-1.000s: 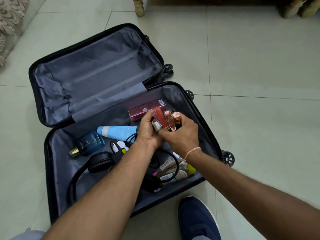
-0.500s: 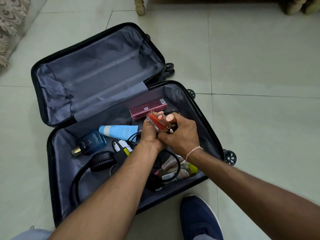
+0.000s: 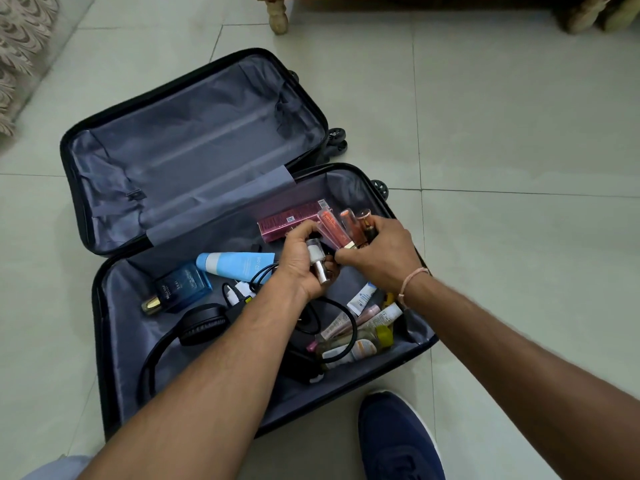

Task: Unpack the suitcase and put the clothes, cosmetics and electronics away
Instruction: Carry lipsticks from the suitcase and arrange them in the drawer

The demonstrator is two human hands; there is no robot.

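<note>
A black suitcase (image 3: 98,327) lies open on the tiled floor, its lid half bare. My right hand (image 3: 384,252) grips a bunch of lip gloss tubes (image 3: 334,227), their caps fanned upward. My left hand (image 3: 304,263) holds a small white-capped bottle (image 3: 317,259) just beside them, fingertips of both hands nearly touching. Under the hands lie a pink box (image 3: 287,218), a light blue tube (image 3: 235,265), a blue perfume bottle (image 3: 181,287), black headphones (image 3: 201,323), cables with a white charger (image 3: 242,292), and a heap of small cosmetic tubes and bottles (image 3: 360,327).
My blue shoe (image 3: 398,441) stands on the floor just in front of the suitcase's near right corner. A wooden furniture leg (image 3: 278,15) rises at the top. A patterned fabric edge (image 3: 20,53) runs along the top left. Pale floor tiles stretch to the right.
The hands have drawn slightly apart. The glosses now fan upright in my right hand, and the small white-capped bottle shows in my left palm.
</note>
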